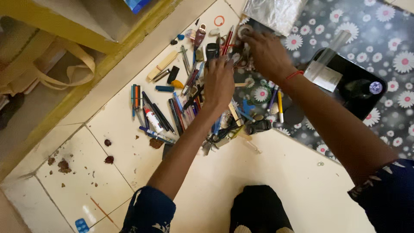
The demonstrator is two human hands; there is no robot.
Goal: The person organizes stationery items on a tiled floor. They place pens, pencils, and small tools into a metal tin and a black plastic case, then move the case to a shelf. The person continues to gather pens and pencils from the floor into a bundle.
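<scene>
While both arms reach fwd over the floor, scene reads as follows:

L hand: left hand [218, 83] palm down on the heap of pens [189, 97], fingers spread and bent over the upper middle of the pile; fingertips hidden among the items, so can't tell if it grasps one or just presses on them.

R hand: right hand [266, 51] at the pile's top right edge, fingers curled down onto small items by a red pen [227, 41]; what it grips, if anything, can't tell. Thin red thread band [294, 74] on the wrist.

Pile: pens, markers, pencils etc. strewn on cream floor tile [215, 190], spilling partly onto the mat. Small white bottle w/ red cap [152, 119] at pile's left side, among blue and orange pens. Black scissors [215, 137] at the near edge. Beige stick-shaped item [162, 65] lies apart at upper left. Yellow pen [280, 105] and purple one lie on the mat below the R wrist.

Mat: dark mat w/ white daisy print [379, 39] at right, under R forearm.

On mat: black glossy rectangular device [353, 88] w/ a white paper label, just right of R wrist; crinkled clear plastic bag [274, 13] at top.

Left side: beige cloth bag w/ handles [51, 69] beside yellow-edged furniture [86, 41], well apart from the hands.

Floor bits: brown crumbs [64, 165] on the tiles lower left; red ring [219, 20] near top.

Sleeves: dark blue patterned, both arms; dark-clad knee [258, 207] at bottom centre.
</scene>
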